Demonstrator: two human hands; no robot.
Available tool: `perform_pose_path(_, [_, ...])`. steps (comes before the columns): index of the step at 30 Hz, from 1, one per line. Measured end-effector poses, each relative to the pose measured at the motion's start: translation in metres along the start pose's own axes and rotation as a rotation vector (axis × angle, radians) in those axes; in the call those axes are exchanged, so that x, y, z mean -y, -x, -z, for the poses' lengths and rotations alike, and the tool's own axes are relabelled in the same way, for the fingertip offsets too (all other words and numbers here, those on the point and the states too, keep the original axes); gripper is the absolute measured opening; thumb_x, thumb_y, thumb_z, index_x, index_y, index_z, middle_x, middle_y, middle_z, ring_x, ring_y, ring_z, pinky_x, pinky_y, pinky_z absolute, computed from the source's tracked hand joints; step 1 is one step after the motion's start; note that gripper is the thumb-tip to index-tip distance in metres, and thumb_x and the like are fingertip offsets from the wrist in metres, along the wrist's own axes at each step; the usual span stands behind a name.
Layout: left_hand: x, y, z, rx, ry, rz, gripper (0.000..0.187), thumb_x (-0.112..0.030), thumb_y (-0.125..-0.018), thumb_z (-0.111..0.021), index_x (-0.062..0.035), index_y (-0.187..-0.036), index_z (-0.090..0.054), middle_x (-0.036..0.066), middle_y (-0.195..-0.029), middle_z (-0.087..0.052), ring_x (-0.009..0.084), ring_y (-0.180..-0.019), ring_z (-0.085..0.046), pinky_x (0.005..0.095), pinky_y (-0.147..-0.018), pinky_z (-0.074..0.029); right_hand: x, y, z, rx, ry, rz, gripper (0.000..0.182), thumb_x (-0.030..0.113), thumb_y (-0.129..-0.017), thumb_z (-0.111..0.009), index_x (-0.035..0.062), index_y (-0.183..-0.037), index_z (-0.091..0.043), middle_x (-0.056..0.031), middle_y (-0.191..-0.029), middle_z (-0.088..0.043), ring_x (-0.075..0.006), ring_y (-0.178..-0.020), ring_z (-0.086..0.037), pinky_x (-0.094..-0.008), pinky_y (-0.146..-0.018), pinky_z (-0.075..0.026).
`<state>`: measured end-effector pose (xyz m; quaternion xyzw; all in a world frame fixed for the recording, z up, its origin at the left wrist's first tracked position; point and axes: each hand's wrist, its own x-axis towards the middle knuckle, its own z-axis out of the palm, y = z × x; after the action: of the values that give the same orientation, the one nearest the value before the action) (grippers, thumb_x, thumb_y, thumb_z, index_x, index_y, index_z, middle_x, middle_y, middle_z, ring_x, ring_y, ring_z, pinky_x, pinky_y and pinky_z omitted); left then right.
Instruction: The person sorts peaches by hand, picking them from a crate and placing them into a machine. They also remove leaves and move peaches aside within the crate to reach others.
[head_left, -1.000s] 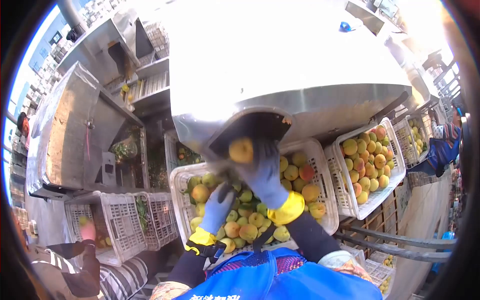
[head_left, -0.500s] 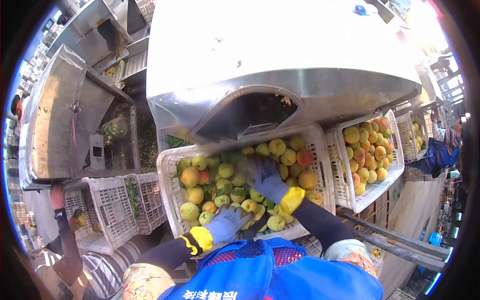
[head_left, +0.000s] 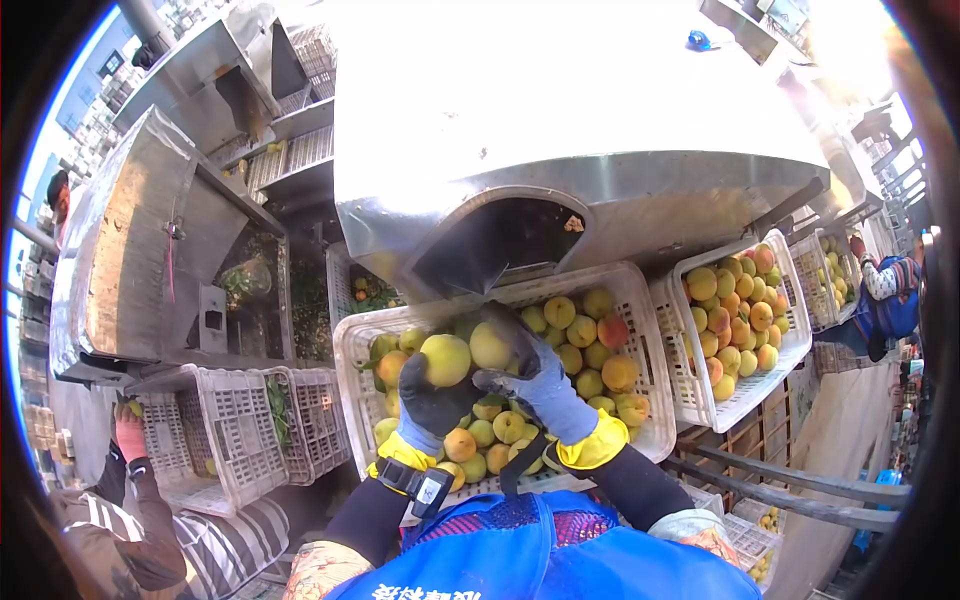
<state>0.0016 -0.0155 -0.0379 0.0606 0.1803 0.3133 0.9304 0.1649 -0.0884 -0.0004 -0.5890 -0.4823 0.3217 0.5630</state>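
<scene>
A white plastic crate of yellow-green and reddish peaches stands before me, below the metal machine's opening. My left hand, in a blue-grey glove with dark fingers, is closed around a large yellow-green peach. Beside it my right hand, gloved the same way, grips a paler peach between thumb and fingers. Both peaches are raised over the crate, close together. A dark strap hangs over the crate's near side. Fruit under my hands is partly hidden.
A second crate full of peaches stands to the right. Stacked crates are on the left, near another person's striped clothing. The metal chute overhangs the far rim. A person in blue stands far right.
Both hands have come up from among the fruit, each with a peach. The right hand moved nearer me and the left rolled over, showing a wrist device. The view shifted slightly.
</scene>
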Motion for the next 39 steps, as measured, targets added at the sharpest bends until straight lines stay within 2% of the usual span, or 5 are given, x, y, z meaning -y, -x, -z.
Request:
perform_pose_path(14, [-0.021,-0.002,-0.022,0.086,-0.143,-0.137,0.065,-0.029,-0.095,-0.060,-0.0114,-0.154,-0.038,0.014,-0.149,-0.050,0.0235,-0.134,-0.051,0.0414,-0.115,-0.039,0.000,-0.077,-0.015,-0.406,0.943,0.367,0.072,0.029,-0.080,-0.078,0.0041,-0.143,-0.052,-0.0213,-0.132,-0.059,-0.0398,-0.107,-0.062,-0.0522,-0.092,-0.047])
perform_pose_path(17, [-0.011,-0.004,-0.034,-0.065,-1.268,-0.378,0.047,-0.025,-0.101,-0.056,-0.0066,-0.145,-0.050,0.010,-0.146,-0.055,0.0211,-0.135,-0.052,0.0343,-0.112,-0.042,-0.011,-0.124,-0.009,-0.336,1.178,0.530,0.045,0.023,-0.082,-0.075,0.0025,-0.120,-0.061,-0.0190,-0.111,-0.063,-0.0416,-0.096,-0.060,-0.0531,-0.089,-0.047])
perform_pose_path(27, [-0.020,0.002,-0.035,0.034,-1.769,-0.927,0.039,-0.024,-0.106,-0.051,0.0025,-0.133,-0.055,0.021,-0.142,-0.057,0.0352,-0.127,-0.059,0.0383,-0.104,-0.048,0.052,-0.024,-0.016,-0.011,0.249,0.096,0.078,0.035,-0.083,-0.080,-0.0016,-0.144,-0.048,-0.0270,-0.133,-0.058,-0.0392,-0.113,-0.062,-0.0463,-0.097,-0.050])
perform_pose_path(34, [-0.004,0.005,-0.065,-0.030,-0.439,-0.357,0.046,-0.010,-0.100,-0.056,0.0000,-0.144,-0.049,0.016,-0.143,-0.056,0.0275,-0.128,-0.058,0.0380,-0.108,-0.046,0.029,-0.016,-0.023,-0.157,0.445,0.165,0.099,0.038,-0.070,-0.086,0.0000,-0.150,-0.040,-0.0247,-0.140,-0.054,-0.0445,-0.118,-0.058,-0.0480,-0.101,-0.048])
perform_pose_path(39, [-0.007,0.001,-0.057,-0.136,-0.923,-0.508,0.044,-0.014,-0.103,-0.053,0.0002,-0.145,-0.048,0.012,-0.138,-0.059,0.0228,-0.122,-0.060,0.0333,-0.104,-0.049,0.013,-0.049,-0.003,-0.266,0.550,0.358,0.096,0.038,-0.068,-0.087,0.0009,-0.146,-0.045,-0.0213,-0.132,-0.059,-0.0451,-0.118,-0.055,-0.0513,-0.100,-0.046])
